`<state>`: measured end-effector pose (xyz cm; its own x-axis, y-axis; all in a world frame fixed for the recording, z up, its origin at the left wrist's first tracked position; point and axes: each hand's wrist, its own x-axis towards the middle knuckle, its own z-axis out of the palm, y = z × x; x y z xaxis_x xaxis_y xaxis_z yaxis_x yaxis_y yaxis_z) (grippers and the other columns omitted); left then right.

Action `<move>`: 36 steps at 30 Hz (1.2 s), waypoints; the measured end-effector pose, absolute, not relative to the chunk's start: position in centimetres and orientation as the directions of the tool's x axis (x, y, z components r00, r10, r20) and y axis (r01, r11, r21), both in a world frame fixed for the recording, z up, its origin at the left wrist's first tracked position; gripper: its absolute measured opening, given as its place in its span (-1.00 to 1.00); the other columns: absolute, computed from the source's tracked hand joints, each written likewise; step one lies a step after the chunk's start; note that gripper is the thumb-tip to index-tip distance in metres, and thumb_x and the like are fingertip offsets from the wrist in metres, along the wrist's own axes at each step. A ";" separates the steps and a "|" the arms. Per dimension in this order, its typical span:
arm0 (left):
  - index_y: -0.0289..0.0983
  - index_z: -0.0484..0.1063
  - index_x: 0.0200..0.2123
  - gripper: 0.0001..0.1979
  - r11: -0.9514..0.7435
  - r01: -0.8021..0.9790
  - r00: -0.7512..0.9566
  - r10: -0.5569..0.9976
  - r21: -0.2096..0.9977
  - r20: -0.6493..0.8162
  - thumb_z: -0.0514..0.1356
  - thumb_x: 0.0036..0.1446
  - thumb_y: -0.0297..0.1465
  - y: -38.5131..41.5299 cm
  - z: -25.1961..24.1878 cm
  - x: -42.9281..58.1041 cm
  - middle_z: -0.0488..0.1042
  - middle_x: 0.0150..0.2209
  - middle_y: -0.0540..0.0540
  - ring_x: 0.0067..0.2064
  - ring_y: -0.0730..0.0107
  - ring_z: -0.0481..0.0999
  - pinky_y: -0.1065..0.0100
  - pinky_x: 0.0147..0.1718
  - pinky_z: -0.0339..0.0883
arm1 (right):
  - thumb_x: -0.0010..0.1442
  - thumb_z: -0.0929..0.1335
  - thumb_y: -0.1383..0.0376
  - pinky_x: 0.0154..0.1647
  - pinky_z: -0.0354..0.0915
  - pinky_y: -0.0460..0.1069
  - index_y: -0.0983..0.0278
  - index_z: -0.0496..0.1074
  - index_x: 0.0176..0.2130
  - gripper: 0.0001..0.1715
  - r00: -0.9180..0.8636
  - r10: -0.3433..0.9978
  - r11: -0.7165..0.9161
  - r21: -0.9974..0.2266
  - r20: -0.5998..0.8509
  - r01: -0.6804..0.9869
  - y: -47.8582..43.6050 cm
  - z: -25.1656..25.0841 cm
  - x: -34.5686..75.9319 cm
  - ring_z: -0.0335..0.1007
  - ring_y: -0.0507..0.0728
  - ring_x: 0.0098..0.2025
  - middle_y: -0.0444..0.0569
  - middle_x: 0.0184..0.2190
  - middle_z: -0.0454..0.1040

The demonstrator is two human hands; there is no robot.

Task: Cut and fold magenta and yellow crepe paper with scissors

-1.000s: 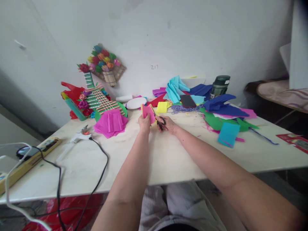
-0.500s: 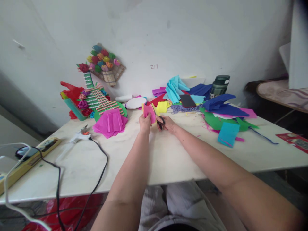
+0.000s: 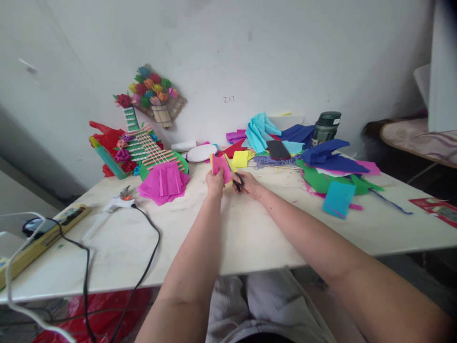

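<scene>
Pink and yellow paper (image 3: 220,165), layered together, is pinched in my left hand (image 3: 214,183) above the middle of the table. My right hand (image 3: 250,185) is closed round the black handles of a pair of scissors (image 3: 238,181). The blades point up and away along the right edge of the paper; how far apart they are is too small to tell. Left of my hands lies a stack of magenta paper (image 3: 164,185). A yellow folded paper (image 3: 243,158) rests just beyond the scissors.
At the left are a paper-flower guitar craft (image 3: 148,145), a glue gun (image 3: 121,202) with its black cord, and a power strip (image 3: 46,238). Blue paper (image 3: 328,159), a phone (image 3: 278,150), a dark green bottle (image 3: 325,127) and a turquoise sheet (image 3: 339,200) lie or stand at the right.
The scissor handles have drawn closer together in my right hand. My left hand and the paper have barely moved.
</scene>
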<state>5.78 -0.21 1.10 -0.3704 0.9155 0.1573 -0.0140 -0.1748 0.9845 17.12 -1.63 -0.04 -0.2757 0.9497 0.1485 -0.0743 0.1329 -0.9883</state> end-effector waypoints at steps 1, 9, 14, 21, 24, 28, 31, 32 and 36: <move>-0.29 0.20 -0.55 -0.84 -0.177 -0.013 -0.369 0.916 0.984 0.160 0.12 -0.04 -0.37 -0.2 1.1 5.8 0.12 -0.72 0.11 -0.72 0.60 0.09 0.51 -0.78 -0.07 | 0.04 0.31 0.07 -0.86 -0.12 -0.21 0.30 0.25 -0.48 -0.66 -0.273 0.951 0.127 -0.989 0.143 -0.075 -1.7 0.0 17.1 0.18 -0.08 -0.78 -0.20 -0.75 0.30; -0.29 0.22 -0.54 -0.84 -0.157 0.018 -0.384 0.911 0.987 0.152 0.13 -0.05 -0.34 0.1 0.9 5.6 0.09 -0.73 0.12 -0.73 0.59 0.08 0.51 -0.78 -0.07 | 0.07 0.30 0.14 -0.85 -0.06 -0.21 0.30 0.24 -0.48 -0.73 -0.246 0.961 0.114 -0.991 0.128 -0.072 -2.0 0.4 16.8 0.16 -0.08 -0.77 -0.21 -0.76 0.28; -0.29 0.22 -0.53 -0.83 -0.158 0.016 -0.386 0.910 0.987 0.152 0.12 -0.04 -0.32 0.2 0.7 5.5 0.11 -0.72 0.11 -0.72 0.58 0.10 0.51 -0.77 -0.05 | 0.08 0.28 0.13 -0.85 -0.07 -0.21 0.29 0.22 -0.50 -0.71 -0.249 0.959 0.124 -0.990 0.136 -0.065 -1.9 0.3 16.7 0.15 -0.09 -0.77 -0.22 -0.76 0.26; -0.29 0.22 -0.53 -0.84 -0.170 0.009 -0.391 0.906 0.985 0.160 0.13 -0.05 -0.33 0.2 0.7 5.5 0.10 -0.72 0.11 -0.72 0.58 0.08 0.50 -0.78 -0.06 | 0.05 0.30 0.10 -0.84 -0.08 -0.20 0.29 0.24 -0.49 -0.69 -0.253 0.953 0.152 -0.985 0.167 -0.076 -1.7 0.0 16.7 0.13 -0.09 -0.78 -0.23 -0.76 0.26; -0.29 0.23 -0.53 -0.84 -0.162 0.006 -0.395 0.906 0.987 0.152 0.13 -0.05 -0.33 0.2 0.8 5.5 0.11 -0.72 0.11 -0.73 0.58 0.08 0.50 -0.78 -0.06 | 0.03 0.31 0.09 -0.81 -0.04 -0.19 0.29 0.24 -0.49 -0.68 -0.251 0.953 0.152 -0.985 0.167 -0.078 -1.4 -0.3 16.6 0.14 -0.08 -0.77 -0.23 -0.76 0.25; -0.30 0.24 -0.53 -0.85 -0.142 0.008 -0.407 0.904 0.990 0.133 0.12 -0.05 -0.34 0.1 0.9 5.5 0.13 -0.72 0.11 -0.72 0.58 0.10 0.50 -0.77 -0.04 | 0.02 0.31 0.09 -0.78 0.00 -0.18 0.29 0.25 -0.50 -0.69 -0.260 0.948 0.165 -0.982 0.184 -0.093 -1.1 -0.7 16.6 0.12 -0.09 -0.77 -0.24 -0.76 0.24; -0.30 0.24 -0.53 -0.85 -0.150 0.008 -0.407 0.903 0.989 0.140 0.12 -0.05 -0.34 0.1 0.9 5.5 0.12 -0.71 0.11 -0.72 0.58 0.10 0.50 -0.77 -0.04 | 0.03 0.31 0.12 -0.79 -0.02 -0.19 0.29 0.26 -0.48 -0.71 -0.248 0.952 0.168 -0.983 0.181 -0.074 -1.0 -0.7 16.5 0.11 -0.09 -0.77 -0.25 -0.77 0.23; -0.29 0.23 -0.53 -0.85 -0.149 0.011 -0.408 0.902 0.989 0.140 0.12 -0.05 -0.34 0.1 0.9 5.5 0.12 -0.72 0.11 -0.72 0.58 0.10 0.50 -0.77 -0.04 | 0.04 0.31 0.12 -0.80 -0.04 -0.19 0.29 0.26 -0.47 -0.72 -0.242 0.955 0.162 -0.985 0.173 -0.066 -1.1 -0.7 16.5 0.11 -0.09 -0.77 -0.25 -0.77 0.23; -0.29 0.22 -0.53 -0.84 -0.144 0.010 -0.402 0.905 0.990 0.135 0.12 -0.04 -0.34 0.1 0.9 5.5 0.11 -0.72 0.11 -0.72 0.58 0.10 0.50 -0.77 -0.05 | 0.05 0.30 0.12 -0.84 -0.10 -0.20 0.29 0.25 -0.45 -0.73 -0.245 0.958 0.132 -0.988 0.147 -0.080 -1.6 -0.1 16.5 0.14 -0.08 -0.77 -0.24 -0.76 0.26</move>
